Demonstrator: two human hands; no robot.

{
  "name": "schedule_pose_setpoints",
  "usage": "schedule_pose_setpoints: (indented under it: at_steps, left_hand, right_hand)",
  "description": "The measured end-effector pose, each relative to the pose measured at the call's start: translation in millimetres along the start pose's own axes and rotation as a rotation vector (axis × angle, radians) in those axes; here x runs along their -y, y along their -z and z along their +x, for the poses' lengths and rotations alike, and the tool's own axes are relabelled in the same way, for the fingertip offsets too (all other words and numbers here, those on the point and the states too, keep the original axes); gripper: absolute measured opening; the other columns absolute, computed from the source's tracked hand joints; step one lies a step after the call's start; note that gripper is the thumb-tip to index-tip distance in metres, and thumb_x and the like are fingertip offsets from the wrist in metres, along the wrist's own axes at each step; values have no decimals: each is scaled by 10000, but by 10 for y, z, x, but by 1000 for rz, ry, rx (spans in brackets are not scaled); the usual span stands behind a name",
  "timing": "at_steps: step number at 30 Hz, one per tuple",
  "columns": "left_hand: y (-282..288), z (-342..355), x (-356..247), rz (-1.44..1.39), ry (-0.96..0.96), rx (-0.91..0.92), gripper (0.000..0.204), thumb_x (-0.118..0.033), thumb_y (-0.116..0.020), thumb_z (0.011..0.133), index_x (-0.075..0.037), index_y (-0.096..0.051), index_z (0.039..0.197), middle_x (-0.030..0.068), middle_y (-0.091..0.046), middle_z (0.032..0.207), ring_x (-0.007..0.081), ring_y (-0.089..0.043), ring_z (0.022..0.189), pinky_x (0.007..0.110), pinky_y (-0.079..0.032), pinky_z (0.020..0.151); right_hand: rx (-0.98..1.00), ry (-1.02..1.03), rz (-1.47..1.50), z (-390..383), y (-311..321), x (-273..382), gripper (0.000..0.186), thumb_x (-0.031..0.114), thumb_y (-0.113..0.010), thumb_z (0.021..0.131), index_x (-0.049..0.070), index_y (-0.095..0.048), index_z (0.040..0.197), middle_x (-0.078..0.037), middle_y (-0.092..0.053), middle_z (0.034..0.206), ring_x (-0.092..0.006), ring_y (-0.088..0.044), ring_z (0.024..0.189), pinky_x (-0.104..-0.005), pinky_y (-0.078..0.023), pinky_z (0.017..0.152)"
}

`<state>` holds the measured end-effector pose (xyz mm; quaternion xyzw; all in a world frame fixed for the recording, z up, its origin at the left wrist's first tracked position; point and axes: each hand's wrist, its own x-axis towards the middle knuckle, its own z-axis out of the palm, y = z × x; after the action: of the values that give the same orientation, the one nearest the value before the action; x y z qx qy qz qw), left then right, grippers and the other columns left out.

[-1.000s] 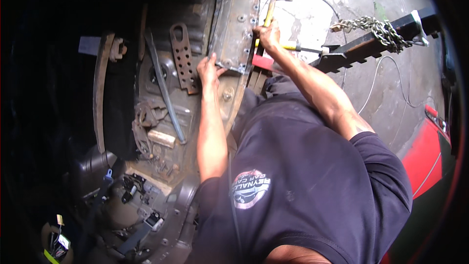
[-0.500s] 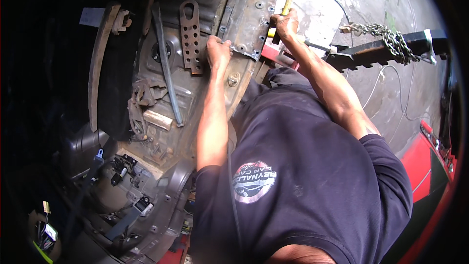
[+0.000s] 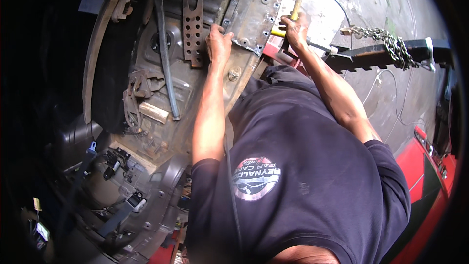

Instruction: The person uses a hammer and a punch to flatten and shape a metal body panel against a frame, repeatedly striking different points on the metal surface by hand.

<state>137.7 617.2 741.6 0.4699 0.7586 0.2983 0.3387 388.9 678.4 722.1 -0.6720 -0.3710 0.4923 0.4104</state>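
Observation:
My right hand [image 3: 296, 32] is wrapped round the yellow handle of a hammer [image 3: 297, 6], whose metal head points away from me, beyond the right edge of a grey sheet-metal panel [image 3: 254, 10]. At the near left corner of that panel, my left hand [image 3: 218, 44] is closed with its fingers curled. What it grips, if anything, is hidden. Just left of this hand lies a rusty flat plate with rows of holes and a slot [image 3: 193, 29]. A long grey metal bar [image 3: 168, 63] rests on the bare car floor [image 3: 188, 98] farther left.
A curved brown metal strip [image 3: 97, 54] lies far left. Rusty bracket pieces [image 3: 141, 85] and a small wooden block [image 3: 153, 112] sit on the car floor. To the right, a chain [image 3: 391, 44] hangs over a black beam [image 3: 415, 49]. Red equipment [image 3: 415, 161] stands lower right.
My right hand and the hammer have shifted right and slightly nearer. My left hand has moved slightly up, its fingers now reaching farther forward. The view has shifted a little.

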Motion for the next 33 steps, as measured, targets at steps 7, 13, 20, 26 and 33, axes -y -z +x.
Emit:
schedule_pose_setpoints:
  at_steps: [7, 13, 20, 26, 33]
  left_hand:
    - [27, -5, 82, 59, 3, 11, 197, -107, -744, 821, 21, -637, 927, 161, -691, 713, 287, -691, 695, 418, -518, 669]
    - [4, 9, 65, 30, -36, -34, 156, -129, -750, 810, -8, -662, 853, 149, -682, 702, 278, -680, 675, 403, -504, 644]
    - [-68, -308, 311, -322, 151, -157, 120, -90, -712, 853, 17, -659, 838, 153, -676, 685, 236, -676, 653, 377, -502, 620]
    - [-289, -639, 81, -527, 424, 0, 208, -157, -722, 890, 3, -667, 769, 86, -688, 629, 152, -650, 486, 314, -495, 483]
    - [-456, -536, 263, -549, 379, -35, 168, -137, -726, 869, -9, -678, 769, 85, -693, 640, 156, -671, 553, 332, -511, 555]
  right_hand:
    - [131, 81, -181, -249, 59, 76, 301, 76, -687, 883, -21, -470, 1067, -137, -658, 898, -200, -686, 754, -339, -614, 653]
    - [228, 101, -272, -267, -82, -78, 333, 85, -711, 886, -40, -449, 1050, -136, -618, 841, -201, -686, 695, -324, -594, 594]
    - [197, 101, -354, -276, -198, -39, 332, 113, -703, 864, -41, -453, 1021, -110, -634, 751, -190, -660, 643, -327, -543, 558]
    - [217, 128, -239, 49, -83, -633, 430, 170, -697, 881, -64, -442, 1136, -114, -647, 754, -188, -687, 650, -314, -572, 568]
    - [271, 60, -203, 109, -123, -613, 533, 42, -702, 854, 48, -305, 1210, -135, -615, 878, -206, -670, 713, -339, -603, 510]
